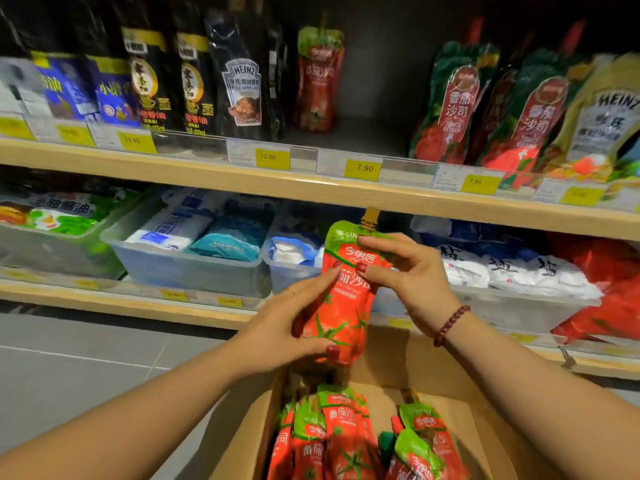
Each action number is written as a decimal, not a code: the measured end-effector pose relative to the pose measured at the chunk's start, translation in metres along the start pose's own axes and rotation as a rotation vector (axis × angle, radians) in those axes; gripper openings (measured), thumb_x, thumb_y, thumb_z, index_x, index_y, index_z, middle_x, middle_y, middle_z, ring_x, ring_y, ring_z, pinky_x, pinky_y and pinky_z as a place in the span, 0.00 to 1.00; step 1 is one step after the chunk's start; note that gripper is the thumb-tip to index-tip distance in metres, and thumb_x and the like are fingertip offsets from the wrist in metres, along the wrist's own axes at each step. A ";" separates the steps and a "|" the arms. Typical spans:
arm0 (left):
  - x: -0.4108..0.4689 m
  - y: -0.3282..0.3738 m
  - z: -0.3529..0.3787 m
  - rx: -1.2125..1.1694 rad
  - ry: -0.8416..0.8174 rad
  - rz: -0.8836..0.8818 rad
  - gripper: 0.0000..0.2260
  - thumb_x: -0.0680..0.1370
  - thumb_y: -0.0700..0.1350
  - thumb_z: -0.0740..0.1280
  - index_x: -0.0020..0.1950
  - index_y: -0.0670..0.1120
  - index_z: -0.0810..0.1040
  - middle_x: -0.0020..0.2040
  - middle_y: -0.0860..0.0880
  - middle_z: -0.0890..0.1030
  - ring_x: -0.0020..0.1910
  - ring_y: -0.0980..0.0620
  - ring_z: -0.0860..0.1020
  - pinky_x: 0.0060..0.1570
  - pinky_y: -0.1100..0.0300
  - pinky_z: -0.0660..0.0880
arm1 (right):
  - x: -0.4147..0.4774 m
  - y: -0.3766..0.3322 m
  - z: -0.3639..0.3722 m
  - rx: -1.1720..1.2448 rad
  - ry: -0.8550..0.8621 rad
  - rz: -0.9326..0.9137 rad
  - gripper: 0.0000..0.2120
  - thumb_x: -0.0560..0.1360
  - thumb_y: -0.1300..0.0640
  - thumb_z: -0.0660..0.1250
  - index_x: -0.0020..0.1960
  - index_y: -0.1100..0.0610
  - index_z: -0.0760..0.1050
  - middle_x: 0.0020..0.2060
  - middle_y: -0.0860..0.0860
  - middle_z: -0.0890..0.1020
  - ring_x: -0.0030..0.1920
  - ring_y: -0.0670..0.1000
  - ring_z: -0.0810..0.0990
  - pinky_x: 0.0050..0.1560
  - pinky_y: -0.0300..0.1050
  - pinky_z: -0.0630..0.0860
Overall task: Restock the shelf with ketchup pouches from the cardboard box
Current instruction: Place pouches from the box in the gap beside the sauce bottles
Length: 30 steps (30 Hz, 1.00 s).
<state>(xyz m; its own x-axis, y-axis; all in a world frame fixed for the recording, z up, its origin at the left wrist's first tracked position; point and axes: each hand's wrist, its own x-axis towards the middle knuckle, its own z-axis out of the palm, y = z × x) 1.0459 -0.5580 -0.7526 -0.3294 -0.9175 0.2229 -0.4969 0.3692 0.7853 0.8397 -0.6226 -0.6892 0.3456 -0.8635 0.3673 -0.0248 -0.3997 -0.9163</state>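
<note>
Ketchup pouch (341, 306) is upright at frame centre, above the open cardboard box (467, 427), cap up; your left hand (287, 323) wraps its lower half, thumb on the front; your right hand (415, 271) pinches the upper part. Target is likely the gap at upper centre, right of the lone matching pouch (320, 81), above the 7.90 tag (363, 168); keep the label facing out; seat the base flat on the upper shelf (311, 192); lean it back so it won't topple.

On my feed the light wooden upper shelf (311, 188) has one red-and-green ketchup pouch (318, 81) standing alone in a gap, with black sauce pouches (194, 84) beside it. Clear plastic bins (187, 268) sit on the lower wooden shelf (138, 303).
</note>
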 end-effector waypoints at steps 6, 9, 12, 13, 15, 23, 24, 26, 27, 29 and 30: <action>0.027 0.031 -0.026 -0.066 0.127 0.062 0.39 0.66 0.52 0.76 0.71 0.70 0.59 0.68 0.61 0.69 0.64 0.62 0.71 0.58 0.62 0.74 | 0.036 -0.034 -0.004 0.075 0.026 -0.016 0.18 0.68 0.71 0.70 0.47 0.50 0.82 0.43 0.43 0.84 0.45 0.43 0.82 0.40 0.38 0.79; 0.041 0.048 -0.047 -0.093 0.203 0.061 0.40 0.65 0.48 0.78 0.69 0.69 0.63 0.65 0.57 0.73 0.61 0.58 0.75 0.55 0.56 0.78 | 0.059 -0.055 -0.003 0.127 0.010 -0.041 0.18 0.67 0.73 0.69 0.46 0.52 0.81 0.40 0.43 0.84 0.41 0.42 0.82 0.38 0.35 0.78; 0.061 0.067 -0.066 -0.130 0.278 0.087 0.41 0.64 0.39 0.79 0.67 0.68 0.67 0.61 0.60 0.76 0.58 0.60 0.77 0.53 0.60 0.78 | 0.081 -0.078 -0.001 0.058 0.010 -0.136 0.19 0.66 0.74 0.70 0.49 0.53 0.80 0.43 0.46 0.83 0.41 0.42 0.81 0.40 0.36 0.78; 0.068 0.073 -0.071 -0.166 0.287 0.093 0.41 0.63 0.37 0.79 0.67 0.67 0.68 0.59 0.62 0.77 0.57 0.61 0.78 0.51 0.63 0.78 | 0.088 -0.087 -0.002 0.014 0.004 -0.174 0.19 0.65 0.74 0.71 0.49 0.54 0.80 0.44 0.47 0.83 0.42 0.42 0.81 0.42 0.37 0.78; 0.079 0.082 -0.082 -0.215 0.315 0.104 0.40 0.63 0.33 0.78 0.67 0.64 0.69 0.56 0.65 0.78 0.54 0.62 0.79 0.46 0.66 0.78 | 0.102 -0.101 -0.006 -0.029 -0.022 -0.247 0.17 0.67 0.71 0.71 0.50 0.53 0.79 0.46 0.49 0.82 0.45 0.43 0.81 0.43 0.38 0.78; 0.118 0.099 -0.121 -0.178 0.412 0.155 0.41 0.62 0.33 0.78 0.64 0.67 0.70 0.58 0.63 0.76 0.53 0.64 0.79 0.44 0.67 0.78 | 0.145 -0.069 -0.043 -0.362 0.298 -0.091 0.08 0.73 0.59 0.68 0.52 0.57 0.80 0.49 0.53 0.82 0.47 0.47 0.79 0.52 0.39 0.75; 0.123 0.100 -0.125 -0.172 0.421 0.163 0.41 0.62 0.33 0.78 0.63 0.69 0.71 0.58 0.62 0.76 0.53 0.63 0.79 0.45 0.66 0.78 | 0.145 -0.058 -0.045 -0.469 0.242 -0.025 0.09 0.73 0.57 0.69 0.52 0.57 0.81 0.47 0.51 0.83 0.46 0.46 0.79 0.52 0.41 0.76; 0.134 0.102 -0.131 -0.161 0.439 0.172 0.40 0.62 0.34 0.79 0.63 0.69 0.70 0.59 0.59 0.77 0.54 0.60 0.80 0.45 0.63 0.79 | 0.142 -0.041 -0.045 -0.622 0.176 0.015 0.05 0.72 0.52 0.69 0.45 0.52 0.82 0.40 0.47 0.83 0.43 0.46 0.80 0.50 0.44 0.76; 0.140 0.102 -0.134 -0.162 0.443 0.174 0.40 0.62 0.35 0.79 0.63 0.69 0.70 0.59 0.57 0.77 0.53 0.58 0.80 0.45 0.62 0.80 | 0.140 -0.035 -0.043 -0.730 0.179 -0.016 0.05 0.72 0.50 0.69 0.41 0.50 0.82 0.38 0.46 0.84 0.42 0.47 0.80 0.49 0.44 0.74; 0.152 0.104 -0.140 -0.163 0.447 0.173 0.40 0.62 0.35 0.79 0.62 0.70 0.71 0.59 0.56 0.78 0.53 0.57 0.80 0.45 0.60 0.80 | 0.137 -0.024 -0.039 -0.888 0.254 -0.119 0.08 0.72 0.48 0.67 0.37 0.48 0.80 0.36 0.44 0.83 0.41 0.48 0.79 0.46 0.44 0.65; 0.158 0.103 -0.143 -0.160 0.451 0.170 0.40 0.62 0.34 0.79 0.61 0.70 0.71 0.59 0.57 0.77 0.53 0.58 0.81 0.45 0.60 0.80 | 0.136 -0.021 -0.037 -0.919 0.300 -0.171 0.08 0.72 0.48 0.68 0.36 0.48 0.80 0.35 0.44 0.82 0.40 0.48 0.78 0.44 0.44 0.60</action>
<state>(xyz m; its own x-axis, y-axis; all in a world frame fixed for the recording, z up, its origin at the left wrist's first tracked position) 1.0572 -0.6859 -0.5536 0.0021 -0.8320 0.5548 -0.3253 0.5241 0.7871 0.8525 -0.7434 -0.6144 0.1626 -0.7630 0.6256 -0.7608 -0.5008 -0.4129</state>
